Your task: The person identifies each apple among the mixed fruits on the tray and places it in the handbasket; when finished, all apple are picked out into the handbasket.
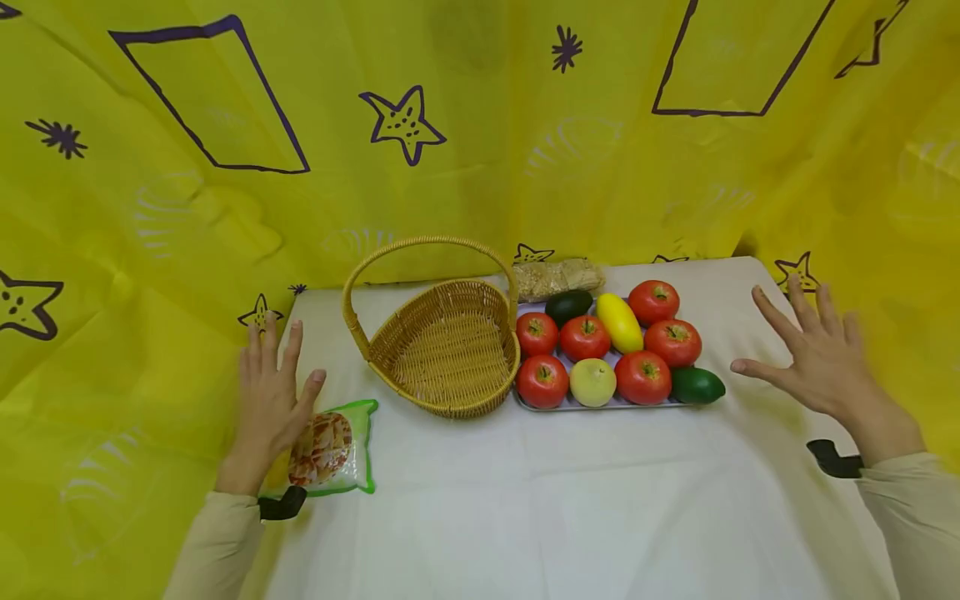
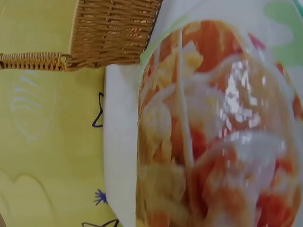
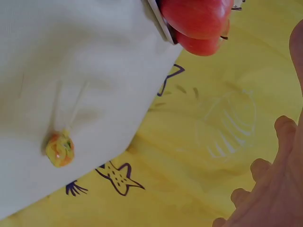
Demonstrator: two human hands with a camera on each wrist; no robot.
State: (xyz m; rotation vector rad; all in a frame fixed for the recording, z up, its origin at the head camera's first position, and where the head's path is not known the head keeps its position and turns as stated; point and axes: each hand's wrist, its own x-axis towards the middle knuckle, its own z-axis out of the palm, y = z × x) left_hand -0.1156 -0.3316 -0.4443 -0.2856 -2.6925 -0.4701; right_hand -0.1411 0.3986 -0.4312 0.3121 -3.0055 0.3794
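Observation:
My left hand (image 1: 270,396) is held with fingers extended over the left side of the table, holding nothing. Partly behind it lies a green-edged snack bag (image 1: 337,450) with a food picture, and its shiny front (image 2: 222,123) fills much of the left wrist view. At the right, my right hand (image 1: 825,362) has its fingers spread, apart from the tray (image 1: 570,407) of fruit. A wicker basket (image 1: 450,354) with a tall handle stands between the hands, nothing in it. In the right wrist view, the right hand (image 3: 279,189) shows along the edge.
Several red round fruits (image 1: 542,382), a pale yellow round one (image 1: 592,382), a long yellow one (image 1: 619,323) and dark green ones (image 1: 697,386) fill the tray. Behind it lies a straw-coloured bundle (image 1: 558,279). A lollipop (image 3: 60,150) lies on the white cloth. Yellow curtains surround the table.

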